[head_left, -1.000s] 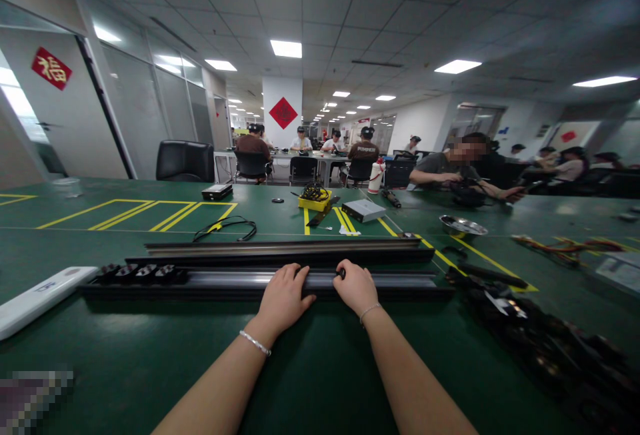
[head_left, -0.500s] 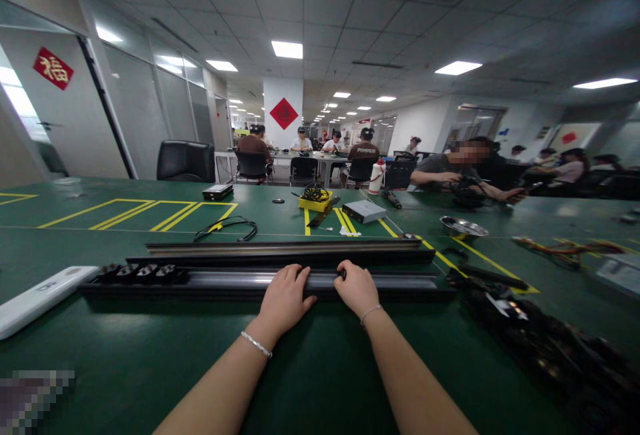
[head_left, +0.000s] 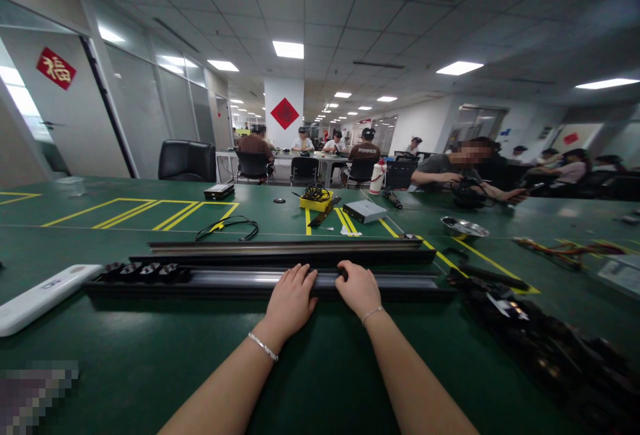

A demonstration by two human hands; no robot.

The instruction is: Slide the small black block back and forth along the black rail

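A long black tray with a shiny metal strip inside (head_left: 225, 278) lies across the green table. My left hand (head_left: 291, 298) rests on its middle, palm down, fingers slightly apart. Just to the right, my right hand (head_left: 359, 290) has its fingers curled at the tray around a small black piece (head_left: 343, 274), mostly hidden by the fingers. Several small black parts (head_left: 149, 271) sit in a row at the tray's left end. Behind it lies a second long black rail (head_left: 285, 248), parallel to the first.
A white elongated case (head_left: 47, 298) is at left and a pile of black parts (head_left: 545, 348) at right. Farther back are a looped cable (head_left: 233, 223), yellow box (head_left: 316, 203), grey box (head_left: 365, 211) and metal bowl (head_left: 465, 227). A person (head_left: 450, 172) sits across the table.
My left hand has shifted slightly right along the tray, closer to my right hand. My right hand has stayed almost in place.
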